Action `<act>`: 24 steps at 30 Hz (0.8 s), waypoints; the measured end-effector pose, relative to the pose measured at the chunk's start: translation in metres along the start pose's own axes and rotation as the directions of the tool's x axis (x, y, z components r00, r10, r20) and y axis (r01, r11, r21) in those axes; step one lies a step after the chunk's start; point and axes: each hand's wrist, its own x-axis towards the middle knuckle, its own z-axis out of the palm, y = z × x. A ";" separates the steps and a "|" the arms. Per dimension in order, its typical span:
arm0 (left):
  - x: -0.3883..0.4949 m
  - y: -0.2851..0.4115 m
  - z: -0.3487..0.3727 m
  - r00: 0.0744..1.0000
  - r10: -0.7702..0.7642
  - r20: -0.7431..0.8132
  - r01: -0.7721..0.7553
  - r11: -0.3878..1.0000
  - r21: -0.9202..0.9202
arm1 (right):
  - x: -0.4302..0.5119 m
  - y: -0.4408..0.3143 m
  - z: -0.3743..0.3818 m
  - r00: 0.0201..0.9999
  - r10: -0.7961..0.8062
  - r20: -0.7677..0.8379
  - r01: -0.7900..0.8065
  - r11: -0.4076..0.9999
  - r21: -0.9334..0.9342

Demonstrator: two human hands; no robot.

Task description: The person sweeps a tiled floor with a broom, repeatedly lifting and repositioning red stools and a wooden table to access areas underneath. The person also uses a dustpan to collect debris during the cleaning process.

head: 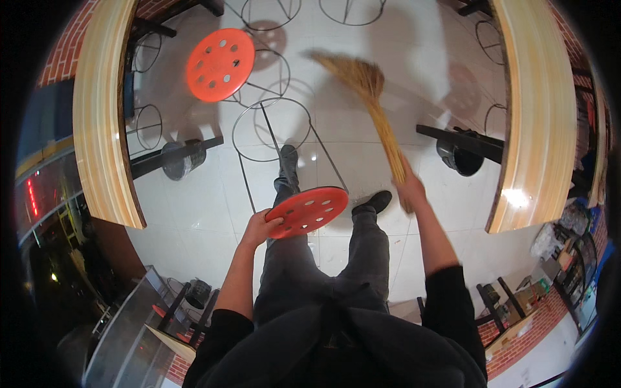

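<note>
My left hand [259, 227] grips the edge of a red round stool seat [315, 209] with several holes in it. The stool is tilted, and its dark metal legs and ring base [237, 121] point away from me. In my right hand [410, 188] is the handle of a straw broom [383, 126]. The broom's bristles fan out to the upper left above the tiled floor and look blurred at the tip. A second red stool [220, 65] stands farther off on the left.
Wood-patterned tables flank the floor, one on the left [99, 121] and one on the right [536, 121]. Dark bins stand by their legs, left [183, 160] and right [461, 154]. Small debris lies on the white tiles [359, 198] near my shoe.
</note>
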 end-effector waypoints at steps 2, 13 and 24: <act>-0.005 0.005 0.001 1.000 -0.009 -0.014 0.009 1.000 0.016 | 0.090 -0.065 -0.015 0.996 -0.067 -0.057 0.063 0.996 -0.069; -0.033 -0.033 -0.010 0.994 -0.031 -0.101 0.022 0.996 -0.086 | 0.071 -0.070 0.023 0.966 -0.036 0.255 0.143 0.898 -0.416; -0.007 -0.005 -0.024 0.996 -0.001 -0.084 -0.020 0.969 -0.247 | -0.193 0.068 -0.022 0.891 0.181 0.416 -0.035 0.941 -0.336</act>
